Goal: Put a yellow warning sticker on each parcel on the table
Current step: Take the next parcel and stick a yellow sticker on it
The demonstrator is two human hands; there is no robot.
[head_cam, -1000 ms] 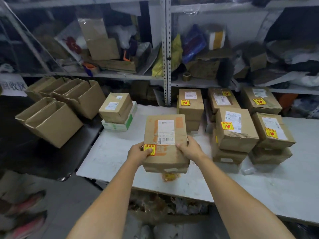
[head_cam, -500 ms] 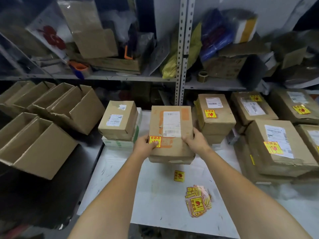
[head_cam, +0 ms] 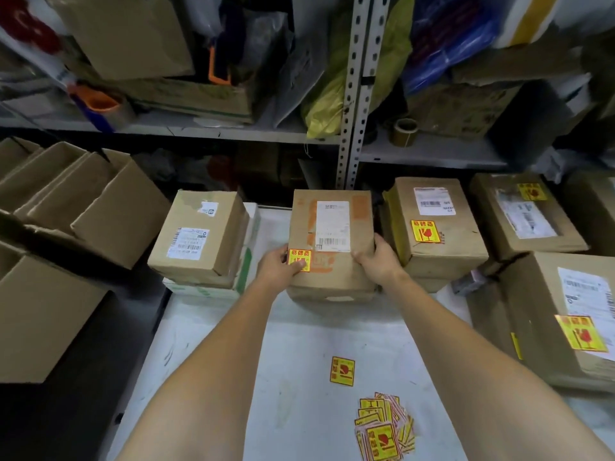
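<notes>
Fingers (head_cam: 362, 257) of left hand (head_cam: 278, 271) and right hand (head_cam: 381, 266) gripping parcel (head_cam: 332, 277) by near corners, thumb pressing yellow sticker (head_cam: 298, 256) flat, spare stickers (head_cam: 382, 427) behind fingers on desk (head_cam: 299, 361).

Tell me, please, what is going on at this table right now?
A person grips a brown parcel by its sides with the left hand and the right hand, at the far side of the white table. It already bears a yellow warning sticker, partly under the left thumb. The parcel to its left shows no sticker on top; the parcel to its right has one. A loose sticker and a sticker pile lie nearer on the table.
</notes>
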